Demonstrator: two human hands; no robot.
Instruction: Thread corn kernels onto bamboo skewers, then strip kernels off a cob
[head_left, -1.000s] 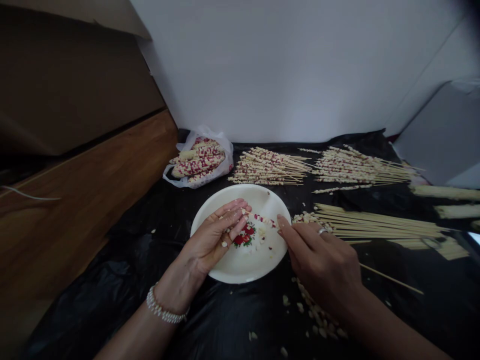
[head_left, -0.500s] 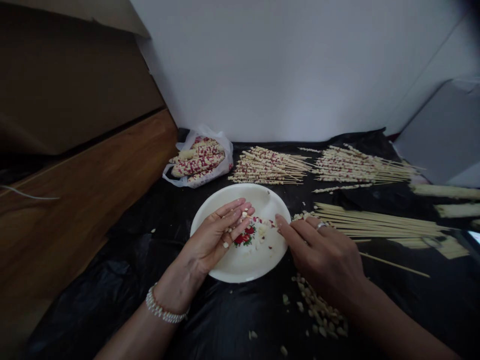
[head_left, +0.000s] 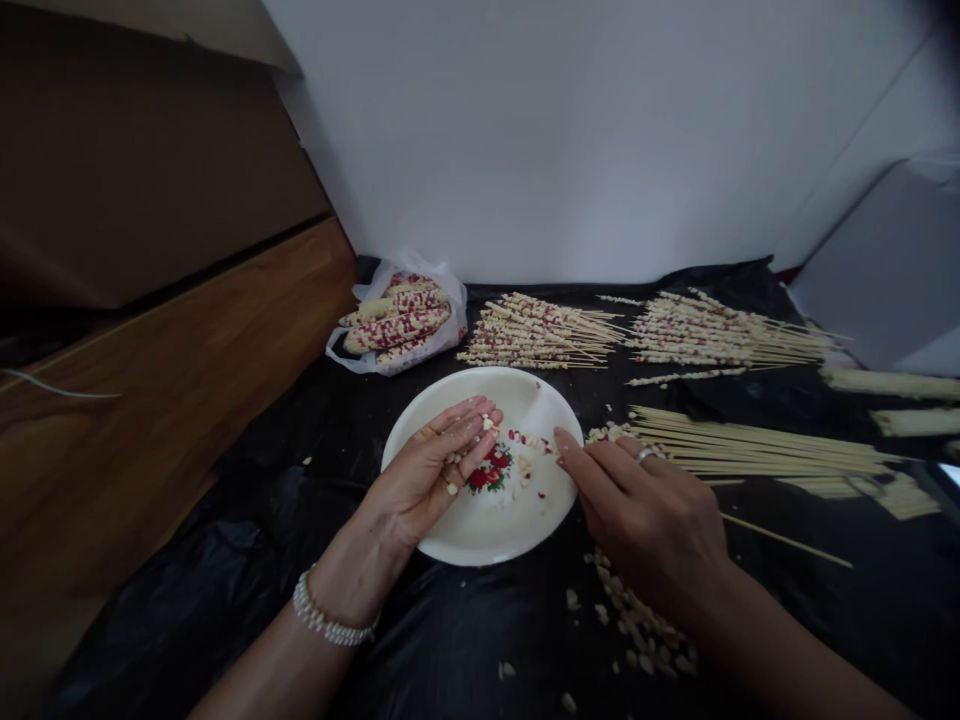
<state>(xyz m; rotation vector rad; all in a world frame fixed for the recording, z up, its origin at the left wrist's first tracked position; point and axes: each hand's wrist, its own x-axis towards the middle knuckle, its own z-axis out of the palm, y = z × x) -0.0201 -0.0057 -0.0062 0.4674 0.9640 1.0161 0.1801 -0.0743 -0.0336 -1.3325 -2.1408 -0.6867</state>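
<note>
In the head view, the right hand (head_left: 652,510) pinches a threaded skewer (head_left: 529,440) over the bowl (head_left: 480,390), probably so strays drop inside; the left hand (head_left: 424,470), half-curled, cradles loose kernels (head_left: 451,489) near its tip, presumably to keep them handy. Bare sticks (head_left: 757,443) lie right of the bowl, seemingly within easy reach. Cobs (head_left: 401,330) sit beyond it. Beneath the bowl spreads a black sheet (head_left: 285,550); a white wall (head_left: 562,140) rises behind.

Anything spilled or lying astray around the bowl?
Yes: a few loose pale pieces lie scattered on the black sheet, nearer the camera than the white bowl. They look like strays, being apart from the larger heap near the right hand.
</note>
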